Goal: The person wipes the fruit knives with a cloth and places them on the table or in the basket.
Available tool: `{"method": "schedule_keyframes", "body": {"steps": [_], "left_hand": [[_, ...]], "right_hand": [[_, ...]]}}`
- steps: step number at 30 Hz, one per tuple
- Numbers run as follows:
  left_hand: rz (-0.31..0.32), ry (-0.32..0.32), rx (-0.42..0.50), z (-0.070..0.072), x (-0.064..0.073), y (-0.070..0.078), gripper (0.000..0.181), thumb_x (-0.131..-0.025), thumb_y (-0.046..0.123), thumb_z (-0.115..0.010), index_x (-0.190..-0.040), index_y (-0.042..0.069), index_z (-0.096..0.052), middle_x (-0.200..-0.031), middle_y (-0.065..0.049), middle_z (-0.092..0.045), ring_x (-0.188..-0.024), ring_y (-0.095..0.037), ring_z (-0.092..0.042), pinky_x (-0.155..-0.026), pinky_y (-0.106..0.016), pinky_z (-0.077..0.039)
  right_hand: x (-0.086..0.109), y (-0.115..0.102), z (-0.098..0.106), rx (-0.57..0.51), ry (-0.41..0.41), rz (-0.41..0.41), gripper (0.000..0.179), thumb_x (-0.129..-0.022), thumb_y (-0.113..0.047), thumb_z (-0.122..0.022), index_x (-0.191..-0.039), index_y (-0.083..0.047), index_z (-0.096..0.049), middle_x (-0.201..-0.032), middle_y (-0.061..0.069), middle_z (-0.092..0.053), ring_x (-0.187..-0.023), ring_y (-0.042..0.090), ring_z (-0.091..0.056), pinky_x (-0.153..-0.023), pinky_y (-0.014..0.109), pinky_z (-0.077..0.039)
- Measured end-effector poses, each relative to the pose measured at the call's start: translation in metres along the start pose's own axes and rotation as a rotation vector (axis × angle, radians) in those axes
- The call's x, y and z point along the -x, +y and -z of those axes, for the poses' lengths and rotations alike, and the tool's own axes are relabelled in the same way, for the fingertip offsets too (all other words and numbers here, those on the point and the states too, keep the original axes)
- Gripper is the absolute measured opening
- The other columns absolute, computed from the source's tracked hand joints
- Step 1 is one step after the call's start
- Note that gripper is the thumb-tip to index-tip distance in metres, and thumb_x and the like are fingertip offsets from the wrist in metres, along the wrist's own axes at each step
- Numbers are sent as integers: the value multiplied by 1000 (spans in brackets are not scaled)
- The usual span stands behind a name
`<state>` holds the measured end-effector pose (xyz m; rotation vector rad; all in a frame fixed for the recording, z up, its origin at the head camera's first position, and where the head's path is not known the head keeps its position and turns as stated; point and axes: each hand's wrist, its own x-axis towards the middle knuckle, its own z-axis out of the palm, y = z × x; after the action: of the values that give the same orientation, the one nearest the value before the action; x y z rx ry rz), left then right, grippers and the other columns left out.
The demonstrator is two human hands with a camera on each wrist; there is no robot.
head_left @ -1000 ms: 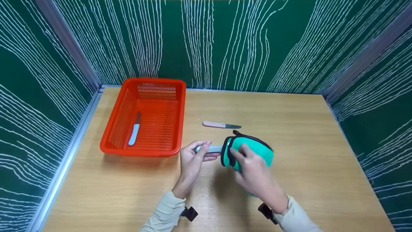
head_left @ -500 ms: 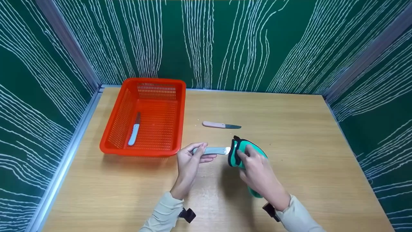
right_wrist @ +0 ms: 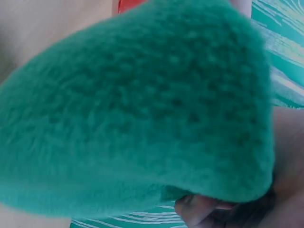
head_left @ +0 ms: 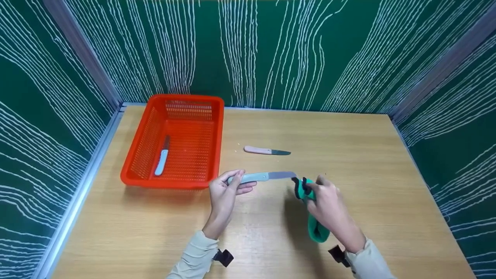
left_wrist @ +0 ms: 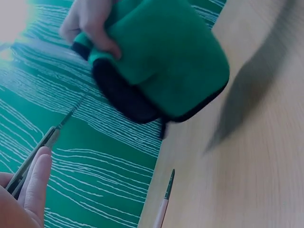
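Knife (head_left: pixel 263 177) over table (head_left: pixel 368 162), blade bare, pinched in left hand (head_left: pixel 225 193); green pouch (left_wrist: pixel 166 61) pinched in right hand (head_left: pixel 331 199). Likely done: blue knife (head_left: pixel 162 155) in basket (head_left: pixel 193 155), back left corner; likely waiting: pink knife (head_left: pixel 266 150) toward back edge.

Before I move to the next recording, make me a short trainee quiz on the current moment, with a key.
1. True or false: the left hand holds a knife while the right hand grips the green pouch.
2. Short answer: what lies inside the red basket?
3. Multiple choice: what colour is the handle of the loose knife on the table? A. black B. pink C. yellow

Key: 1. True. 2. A blue-handled knife. 3. B.
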<state>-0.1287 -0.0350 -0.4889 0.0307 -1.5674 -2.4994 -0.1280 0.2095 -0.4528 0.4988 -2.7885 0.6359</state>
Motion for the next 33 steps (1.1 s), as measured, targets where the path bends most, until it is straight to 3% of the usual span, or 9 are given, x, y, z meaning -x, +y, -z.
{"method": "schedule_keyframes", "body": {"steps": [6,17,22,29,33], "left_hand": [[-42,-11,-8,1,0,-1,24,-92,8,-61,-105,-12,-62,-92,-27,-67,-77,-39,-68,-67,-44,-56],[-155,-40,22,4,0,8,25,-92,7,-61,-103,-15,-61,-97,-29,-65,-86,-41,-66,-75,-44,-55],[-191,-36,12,5,-1,14,23,-91,4,-61,-103,-16,-61,-100,-29,-65,-89,-41,-66,-77,-44,-54],[-310,-18,-18,9,-6,22,19,-88,-3,-62,-101,-18,-62,-101,-31,-64,-90,-47,-63,-78,-44,-54],[-348,0,-70,15,-9,26,19,-87,-5,-63,-102,-17,-63,-106,-29,-64,-93,-42,-64,-80,-41,-53]], "right_hand": [[6,8,2,-34,39,-5,30,-67,13,-52,-90,10,-71,-71,9,-47,-54,20,-47,-41,21,-38],[11,11,2,-122,5,-26,31,-70,11,-50,-92,8,-72,-74,9,-52,-50,11,-43,-36,19,-34],[11,12,1,-138,4,-21,31,-70,12,-49,-91,8,-72,-74,8,-53,-50,10,-42,-37,18,-35],[12,14,0,-155,-1,-32,30,-69,12,-52,-91,8,-71,-75,9,-53,-51,10,-44,-36,18,-37],[12,15,0,-160,-6,-39,30,-69,13,-52,-92,8,-71,-76,9,-53,-52,11,-46,-37,18,-38]]}}
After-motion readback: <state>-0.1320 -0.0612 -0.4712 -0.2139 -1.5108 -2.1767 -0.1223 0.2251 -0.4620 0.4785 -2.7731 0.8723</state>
